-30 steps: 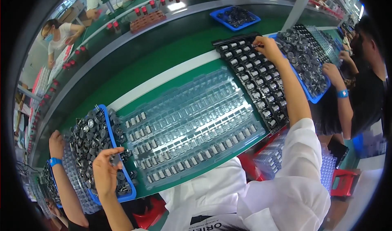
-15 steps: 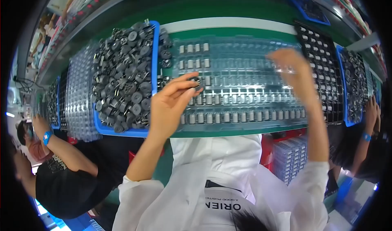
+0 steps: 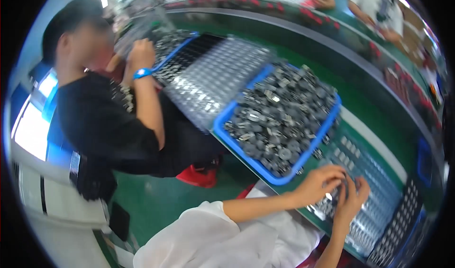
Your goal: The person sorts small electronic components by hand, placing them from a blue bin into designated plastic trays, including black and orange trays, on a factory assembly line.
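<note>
1. Clearly, the left hand (image 3: 318, 185) reaches in from the left, its grip narrow, thumb and fingertips drawn together on a small dark part (image 3: 347, 179).
2. The right hand (image 3: 349, 205) comes up from below, its fingers curled close around the same spot; blur hides its fingertips, so I cannot tell whether its grip bears on that part or only surrounds it.
3. The small dark part is between the two hands, above the near left portion of a clear tray (image 3: 379, 192) on the green desk (image 3: 347, 129).
4. Short rows of silver pieces (image 3: 350, 147) sit in the clear tray, just beyond the hands.
5. To the left of the tray stands a blue bin (image 3: 275, 179), heaped with grey round components (image 3: 284, 126), some showing shiny metal; a few loose components (image 3: 317, 153) lie beside its right wall.
6. Past the clear tray, at the lower right, is a black tray (image 3: 398, 225) dotted with rows of silver.
7. On the bin's other side lie translucent trays (image 3: 222, 74), and next to them a co-worker in a black top (image 3: 104, 121) wears a blue wristband (image 3: 142, 73).
8. A red stool (image 3: 198, 175) shows below the desk's edge.
</note>
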Motion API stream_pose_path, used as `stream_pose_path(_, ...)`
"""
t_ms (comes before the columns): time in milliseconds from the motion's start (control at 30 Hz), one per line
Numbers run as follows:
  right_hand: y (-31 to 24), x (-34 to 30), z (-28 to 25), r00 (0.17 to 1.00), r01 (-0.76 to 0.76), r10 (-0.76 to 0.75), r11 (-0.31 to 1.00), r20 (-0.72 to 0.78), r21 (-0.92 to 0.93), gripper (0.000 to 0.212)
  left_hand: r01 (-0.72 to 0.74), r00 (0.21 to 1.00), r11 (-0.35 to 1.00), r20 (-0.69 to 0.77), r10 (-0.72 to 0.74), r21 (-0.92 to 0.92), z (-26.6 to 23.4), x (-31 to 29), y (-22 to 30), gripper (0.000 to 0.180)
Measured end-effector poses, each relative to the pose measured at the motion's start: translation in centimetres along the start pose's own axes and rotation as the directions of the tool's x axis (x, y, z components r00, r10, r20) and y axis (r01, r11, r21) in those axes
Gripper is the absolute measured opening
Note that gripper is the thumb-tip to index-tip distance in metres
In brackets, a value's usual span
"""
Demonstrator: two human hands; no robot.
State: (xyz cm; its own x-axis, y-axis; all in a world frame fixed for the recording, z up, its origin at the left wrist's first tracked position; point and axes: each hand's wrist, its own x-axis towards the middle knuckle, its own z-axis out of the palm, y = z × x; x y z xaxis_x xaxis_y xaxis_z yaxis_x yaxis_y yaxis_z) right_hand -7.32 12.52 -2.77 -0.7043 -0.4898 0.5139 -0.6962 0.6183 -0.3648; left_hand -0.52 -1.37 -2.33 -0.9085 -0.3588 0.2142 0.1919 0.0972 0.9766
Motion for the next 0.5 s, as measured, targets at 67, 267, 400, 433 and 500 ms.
stream_pose_path(67,-0.3,0.1,-0.2,1.0,0.027,-0.027,0.999,-0.004,0.041,0.026,0.007,1.0,0.997,0.002,-0.007,-0.082,0.3,-0.3,-0.3,0.016)
stream_pose_path(267,-0.3,1.2,0.8,0.998,-0.051,0.041,0.979,0.053,0.196,0.015,-0.003,1.0,0.995,0.019,0.005,-0.102,-0.2,0.2,-0.5,0.017)
stream_pose_path(400,-0.5,1.4,1.4,0.997,-0.072,0.072,0.973,0.007,0.218,0.021,-0.015,1.0,0.994,0.012,0.016,-0.106,-0.3,0.6,-0.8,0.016)
stream_pose_path(433,-0.7,1.4,1.3,0.998,-0.066,0.066,0.973,0.005,0.219,0.021,-0.02,1.0,0.994,0.008,0.021,-0.106,-0.4,0.7,-0.8,0.016)
stream_pose_path(500,-0.8,1.5,1.0,1.0,-0.015,0.009,0.959,0.023,0.283,0.019,0.006,1.0,0.992,0.025,-0.003,-0.124,-0.5,0.8,-0.6,0.015)
